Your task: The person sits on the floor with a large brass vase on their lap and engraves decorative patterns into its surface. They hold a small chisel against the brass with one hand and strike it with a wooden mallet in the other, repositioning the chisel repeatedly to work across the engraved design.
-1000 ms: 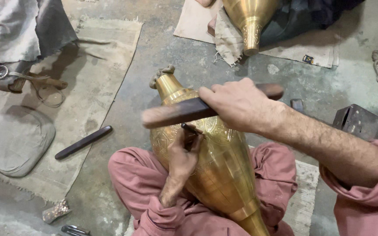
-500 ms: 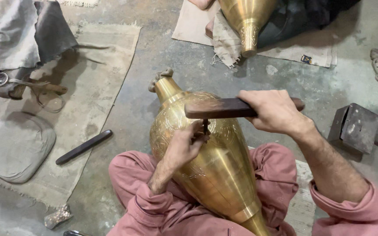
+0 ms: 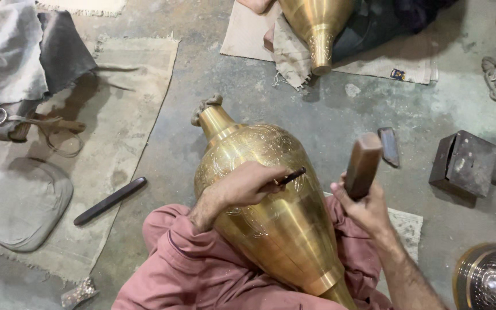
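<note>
- Your left hand (image 3: 247,185) pinches the thin chisel (image 3: 291,175) against the brass vase (image 3: 271,201) lying across your lap; keep its tip planted.
- Your right hand (image 3: 363,205) is clenched round the wooden mallet (image 3: 363,166), raised just right; strike squarely.

1. The left hand (image 3: 247,185) lies palm down with the fingers curled shut around a thin dark chisel (image 3: 291,175), whose tip points to the right.
2. The left forearm runs back and down into a pink sleeve.
3. The right hand (image 3: 364,206) is raised, fist closed around a dark wooden mallet (image 3: 363,165) held upright.
4. The right forearm is bare and slants down to the lower right.
</note>
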Demonstrator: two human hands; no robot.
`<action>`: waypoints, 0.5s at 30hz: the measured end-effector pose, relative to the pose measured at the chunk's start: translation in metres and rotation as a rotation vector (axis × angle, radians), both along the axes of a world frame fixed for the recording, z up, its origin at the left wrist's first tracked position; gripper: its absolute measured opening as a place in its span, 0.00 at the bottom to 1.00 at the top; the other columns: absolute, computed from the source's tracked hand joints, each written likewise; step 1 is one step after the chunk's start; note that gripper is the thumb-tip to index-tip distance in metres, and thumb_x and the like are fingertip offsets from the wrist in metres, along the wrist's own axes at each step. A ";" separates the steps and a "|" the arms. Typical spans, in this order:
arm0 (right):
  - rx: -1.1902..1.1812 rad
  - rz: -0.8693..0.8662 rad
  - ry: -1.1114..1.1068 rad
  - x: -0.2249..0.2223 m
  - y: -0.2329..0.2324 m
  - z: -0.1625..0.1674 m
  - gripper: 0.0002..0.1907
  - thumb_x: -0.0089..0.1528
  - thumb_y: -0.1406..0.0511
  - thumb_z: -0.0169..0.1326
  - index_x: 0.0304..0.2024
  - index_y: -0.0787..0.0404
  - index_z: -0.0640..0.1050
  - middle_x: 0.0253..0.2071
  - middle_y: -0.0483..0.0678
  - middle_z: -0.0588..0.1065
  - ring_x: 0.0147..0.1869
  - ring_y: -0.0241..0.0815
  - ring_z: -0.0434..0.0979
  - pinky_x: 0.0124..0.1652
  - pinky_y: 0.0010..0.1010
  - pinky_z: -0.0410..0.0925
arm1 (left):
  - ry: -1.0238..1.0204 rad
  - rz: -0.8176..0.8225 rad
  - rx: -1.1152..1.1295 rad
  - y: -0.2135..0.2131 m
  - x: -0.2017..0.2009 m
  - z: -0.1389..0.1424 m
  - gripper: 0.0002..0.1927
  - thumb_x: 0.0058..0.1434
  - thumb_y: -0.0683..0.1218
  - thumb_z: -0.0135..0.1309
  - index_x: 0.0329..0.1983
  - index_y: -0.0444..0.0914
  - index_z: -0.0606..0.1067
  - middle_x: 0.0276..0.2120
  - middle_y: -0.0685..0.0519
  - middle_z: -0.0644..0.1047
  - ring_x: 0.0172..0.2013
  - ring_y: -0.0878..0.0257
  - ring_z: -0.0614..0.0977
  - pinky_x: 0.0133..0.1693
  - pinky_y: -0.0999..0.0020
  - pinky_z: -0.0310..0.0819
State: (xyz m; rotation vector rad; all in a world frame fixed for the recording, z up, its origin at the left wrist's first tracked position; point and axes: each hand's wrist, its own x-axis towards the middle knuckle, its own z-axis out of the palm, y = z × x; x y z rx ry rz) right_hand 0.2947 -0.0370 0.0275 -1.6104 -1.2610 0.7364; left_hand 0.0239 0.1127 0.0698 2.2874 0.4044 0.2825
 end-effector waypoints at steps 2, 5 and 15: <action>-0.077 0.015 -0.307 -0.001 -0.010 -0.008 0.18 0.60 0.63 0.61 0.50 0.64 0.76 0.33 0.48 0.78 0.36 0.39 0.81 0.34 0.35 0.77 | 0.113 -0.059 0.031 0.004 0.007 0.002 0.23 0.58 0.40 0.58 0.57 0.44 0.73 0.35 0.51 0.84 0.37 0.52 0.86 0.40 0.57 0.78; 0.006 -0.099 -0.155 -0.014 -0.024 -0.014 0.15 0.62 0.62 0.61 0.47 0.64 0.77 0.36 0.48 0.79 0.37 0.38 0.84 0.36 0.34 0.77 | 0.184 -0.117 0.038 0.006 0.009 0.008 0.27 0.56 0.39 0.58 0.60 0.46 0.73 0.34 0.51 0.83 0.36 0.52 0.85 0.38 0.56 0.78; -0.102 -0.188 0.113 -0.007 -0.036 -0.003 0.17 0.59 0.63 0.62 0.49 0.61 0.76 0.37 0.47 0.79 0.37 0.38 0.81 0.36 0.34 0.80 | -0.324 0.574 -0.441 -0.026 -0.030 -0.018 0.22 0.65 0.36 0.55 0.63 0.36 0.69 0.48 0.50 0.82 0.49 0.59 0.86 0.52 0.66 0.84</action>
